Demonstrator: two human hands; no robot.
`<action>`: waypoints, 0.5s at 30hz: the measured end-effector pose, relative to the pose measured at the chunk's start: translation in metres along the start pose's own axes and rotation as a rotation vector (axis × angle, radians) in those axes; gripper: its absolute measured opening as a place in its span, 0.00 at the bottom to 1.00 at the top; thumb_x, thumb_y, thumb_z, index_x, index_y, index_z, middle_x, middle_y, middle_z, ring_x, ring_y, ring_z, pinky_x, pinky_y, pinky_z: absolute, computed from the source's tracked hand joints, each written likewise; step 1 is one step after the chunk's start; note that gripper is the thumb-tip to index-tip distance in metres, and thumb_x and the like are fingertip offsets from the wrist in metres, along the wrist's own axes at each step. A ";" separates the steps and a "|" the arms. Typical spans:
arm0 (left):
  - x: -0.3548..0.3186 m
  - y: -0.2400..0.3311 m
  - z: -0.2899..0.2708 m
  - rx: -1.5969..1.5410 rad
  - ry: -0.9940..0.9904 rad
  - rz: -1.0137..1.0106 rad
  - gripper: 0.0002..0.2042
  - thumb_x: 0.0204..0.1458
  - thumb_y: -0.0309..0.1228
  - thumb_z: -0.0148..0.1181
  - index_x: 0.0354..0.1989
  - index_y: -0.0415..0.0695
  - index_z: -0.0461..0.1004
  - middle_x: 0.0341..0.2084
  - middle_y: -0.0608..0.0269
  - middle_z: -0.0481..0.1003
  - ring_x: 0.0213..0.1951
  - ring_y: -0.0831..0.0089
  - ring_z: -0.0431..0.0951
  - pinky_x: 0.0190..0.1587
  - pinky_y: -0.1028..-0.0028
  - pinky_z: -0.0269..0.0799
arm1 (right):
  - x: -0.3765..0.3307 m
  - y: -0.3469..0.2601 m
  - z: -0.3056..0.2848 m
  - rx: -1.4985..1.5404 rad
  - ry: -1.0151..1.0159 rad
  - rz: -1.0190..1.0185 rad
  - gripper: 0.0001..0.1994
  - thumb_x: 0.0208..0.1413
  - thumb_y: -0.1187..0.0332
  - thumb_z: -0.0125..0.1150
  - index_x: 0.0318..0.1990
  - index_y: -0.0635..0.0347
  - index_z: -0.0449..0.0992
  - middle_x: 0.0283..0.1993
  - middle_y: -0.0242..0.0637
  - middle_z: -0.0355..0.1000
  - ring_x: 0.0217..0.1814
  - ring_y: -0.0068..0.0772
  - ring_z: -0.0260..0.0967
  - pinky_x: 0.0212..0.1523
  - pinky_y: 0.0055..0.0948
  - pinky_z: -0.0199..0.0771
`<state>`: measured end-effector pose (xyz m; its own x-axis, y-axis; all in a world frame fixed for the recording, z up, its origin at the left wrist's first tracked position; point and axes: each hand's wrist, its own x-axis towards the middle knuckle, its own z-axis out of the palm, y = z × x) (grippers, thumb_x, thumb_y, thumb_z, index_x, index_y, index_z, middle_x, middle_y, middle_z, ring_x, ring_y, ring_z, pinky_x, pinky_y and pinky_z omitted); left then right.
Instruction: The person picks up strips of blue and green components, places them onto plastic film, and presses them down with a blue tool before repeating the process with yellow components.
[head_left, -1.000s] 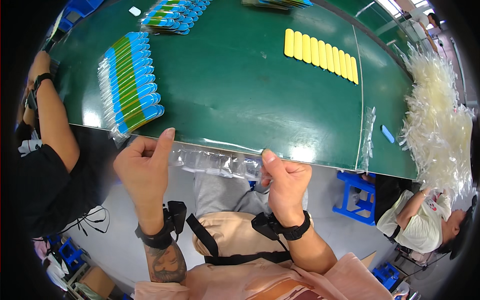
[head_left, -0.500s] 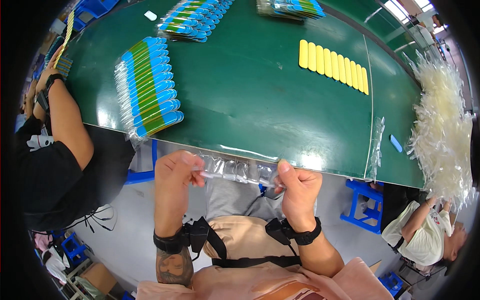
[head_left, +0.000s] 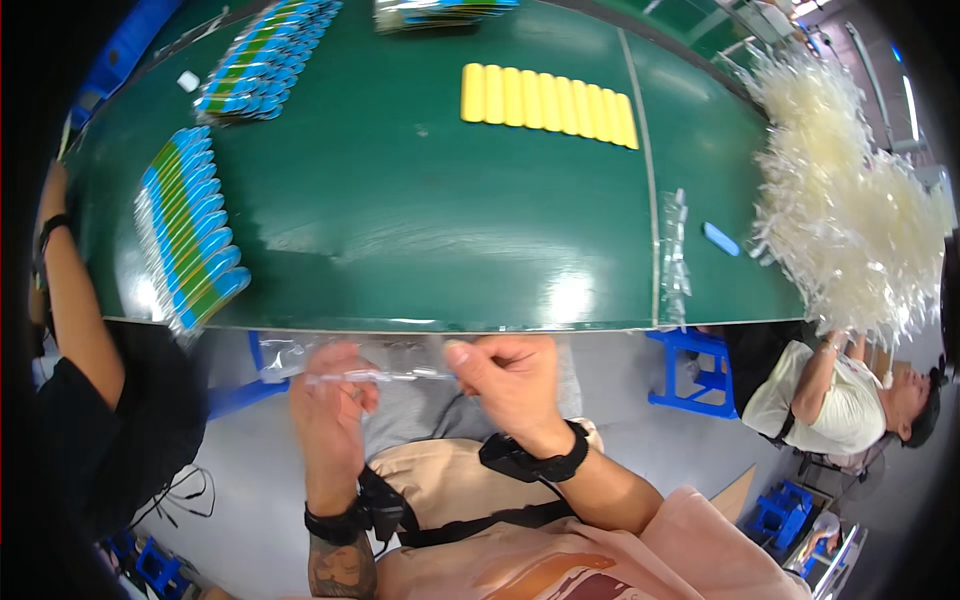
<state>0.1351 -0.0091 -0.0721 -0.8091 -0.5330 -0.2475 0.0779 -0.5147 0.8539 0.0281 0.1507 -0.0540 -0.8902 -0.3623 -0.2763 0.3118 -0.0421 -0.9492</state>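
Stretching the clear bag flat, just below the table edge.
My left hand (head_left: 330, 410) and right hand (head_left: 510, 385) each pinch an end of the clear bag (head_left: 375, 368); even tension, no twisting, should keep it smooth.

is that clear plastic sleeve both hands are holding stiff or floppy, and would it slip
The clear plastic sleeve looks thin and crinkled between the left hand and right hand, so it is probably floppy and very light. Its glossy film may be slippery.

A packing workshop: long green table (head_left: 420, 230) with rows of yellow tubes (head_left: 548, 100), seated co-workers.
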 end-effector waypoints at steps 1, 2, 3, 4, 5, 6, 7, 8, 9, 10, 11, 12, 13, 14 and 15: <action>-0.005 -0.006 0.009 -0.094 -0.046 -0.056 0.24 0.60 0.47 0.61 0.49 0.35 0.71 0.38 0.54 0.78 0.34 0.70 0.77 0.32 0.76 0.67 | -0.002 0.003 -0.003 -0.002 -0.043 0.049 0.14 0.58 0.67 0.70 0.24 0.66 0.81 0.19 0.24 0.72 0.23 0.11 0.60 0.22 0.18 0.60; -0.011 -0.009 0.023 -0.109 -0.060 -0.059 0.24 0.60 0.47 0.61 0.49 0.35 0.71 0.38 0.54 0.78 0.34 0.70 0.77 0.32 0.76 0.67 | -0.005 0.003 -0.008 0.000 -0.096 0.100 0.13 0.58 0.67 0.70 0.25 0.66 0.82 0.21 0.24 0.73 0.23 0.11 0.61 0.22 0.18 0.60; -0.014 -0.014 0.037 -0.086 -0.047 -0.038 0.24 0.59 0.46 0.62 0.51 0.35 0.71 0.42 0.52 0.78 0.37 0.69 0.78 0.34 0.75 0.69 | -0.009 0.000 -0.014 -0.054 -0.156 0.186 0.11 0.56 0.67 0.71 0.27 0.66 0.82 0.21 0.25 0.73 0.24 0.11 0.62 0.23 0.19 0.62; -0.017 -0.016 0.047 -0.064 -0.035 -0.016 0.25 0.58 0.46 0.63 0.52 0.35 0.71 0.46 0.49 0.78 0.39 0.69 0.79 0.35 0.74 0.71 | -0.017 -0.008 -0.025 -0.073 -0.136 0.178 0.11 0.56 0.67 0.71 0.27 0.66 0.82 0.21 0.25 0.73 0.24 0.11 0.62 0.23 0.19 0.62; -0.015 -0.014 0.047 -0.040 -0.098 -0.109 0.24 0.57 0.44 0.65 0.52 0.35 0.72 0.45 0.47 0.79 0.40 0.68 0.80 0.38 0.72 0.73 | -0.026 -0.020 -0.038 -0.231 -0.276 0.057 0.10 0.55 0.67 0.72 0.28 0.66 0.82 0.21 0.27 0.73 0.23 0.13 0.64 0.24 0.19 0.63; -0.013 -0.016 0.048 -0.053 -0.107 -0.107 0.24 0.57 0.44 0.65 0.52 0.35 0.72 0.45 0.47 0.79 0.40 0.68 0.80 0.38 0.72 0.73 | -0.032 -0.035 -0.051 -0.393 -0.416 -0.064 0.10 0.54 0.67 0.72 0.29 0.65 0.82 0.21 0.29 0.74 0.23 0.14 0.65 0.24 0.20 0.65; -0.012 -0.018 0.050 -0.072 -0.114 -0.121 0.22 0.57 0.42 0.65 0.51 0.35 0.73 0.43 0.48 0.79 0.40 0.68 0.80 0.38 0.72 0.73 | -0.033 -0.053 -0.066 -0.459 -0.336 -0.226 0.08 0.53 0.68 0.72 0.29 0.64 0.82 0.22 0.30 0.74 0.24 0.16 0.67 0.25 0.20 0.66; -0.014 -0.019 0.054 -0.094 -0.124 -0.137 0.21 0.58 0.41 0.64 0.50 0.35 0.73 0.40 0.49 0.80 0.39 0.69 0.80 0.38 0.71 0.73 | -0.030 -0.074 -0.087 -0.524 -0.252 -0.388 0.07 0.52 0.69 0.71 0.29 0.63 0.82 0.22 0.32 0.74 0.24 0.17 0.69 0.26 0.21 0.68; -0.013 -0.018 0.063 -0.084 -0.109 -0.123 0.18 0.59 0.38 0.63 0.47 0.35 0.74 0.36 0.51 0.81 0.35 0.71 0.79 0.37 0.72 0.72 | -0.017 -0.092 -0.118 -0.629 -0.135 -0.557 0.03 0.52 0.72 0.68 0.29 0.60 0.81 0.25 0.31 0.76 0.25 0.21 0.70 0.26 0.23 0.68; -0.012 -0.018 0.063 -0.082 -0.111 -0.124 0.18 0.59 0.38 0.63 0.47 0.35 0.74 0.36 0.51 0.81 0.35 0.71 0.79 0.37 0.72 0.72 | -0.009 -0.115 -0.133 -0.841 0.103 -0.497 0.02 0.51 0.73 0.66 0.32 0.60 0.81 0.27 0.31 0.76 0.24 0.24 0.69 0.26 0.24 0.68; -0.011 -0.018 0.065 -0.081 -0.095 -0.154 0.16 0.60 0.36 0.61 0.48 0.35 0.75 0.35 0.51 0.81 0.34 0.71 0.79 0.36 0.72 0.72 | 0.009 -0.137 -0.152 -1.047 0.213 -0.540 0.09 0.52 0.71 0.66 0.41 0.62 0.79 0.34 0.37 0.77 0.26 0.30 0.69 0.29 0.26 0.69; -0.009 -0.016 0.066 -0.071 -0.072 -0.178 0.15 0.61 0.35 0.60 0.48 0.35 0.75 0.35 0.51 0.81 0.33 0.72 0.78 0.36 0.73 0.71 | 0.026 -0.153 -0.169 -1.259 0.250 -0.613 0.15 0.53 0.70 0.66 0.48 0.64 0.77 0.43 0.43 0.75 0.33 0.37 0.71 0.35 0.31 0.72; -0.007 -0.017 0.064 -0.070 -0.067 -0.178 0.15 0.61 0.35 0.60 0.48 0.35 0.75 0.35 0.51 0.81 0.33 0.72 0.78 0.36 0.73 0.71 | 0.043 -0.156 -0.176 -1.384 0.294 -0.546 0.19 0.53 0.68 0.67 0.52 0.64 0.75 0.49 0.48 0.73 0.40 0.47 0.72 0.42 0.38 0.73; -0.008 -0.017 0.063 -0.054 -0.047 -0.170 0.13 0.62 0.33 0.59 0.46 0.35 0.75 0.34 0.52 0.81 0.32 0.73 0.77 0.36 0.73 0.71 | 0.054 -0.152 -0.190 -1.517 0.323 -0.533 0.18 0.54 0.68 0.67 0.51 0.64 0.76 0.51 0.48 0.72 0.43 0.53 0.71 0.46 0.42 0.73; -0.008 -0.018 0.065 -0.042 -0.029 -0.162 0.11 0.62 0.31 0.58 0.45 0.35 0.76 0.34 0.53 0.81 0.31 0.74 0.77 0.35 0.73 0.71 | 0.057 -0.149 -0.206 -1.587 0.244 -0.538 0.16 0.55 0.68 0.66 0.49 0.64 0.76 0.50 0.48 0.72 0.43 0.54 0.71 0.45 0.43 0.73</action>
<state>0.1023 0.0477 -0.0560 -0.8294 -0.4215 -0.3667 -0.0312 -0.6204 0.7837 -0.1375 0.3285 0.0403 -0.8505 -0.4712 0.2337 -0.5029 0.8586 -0.0990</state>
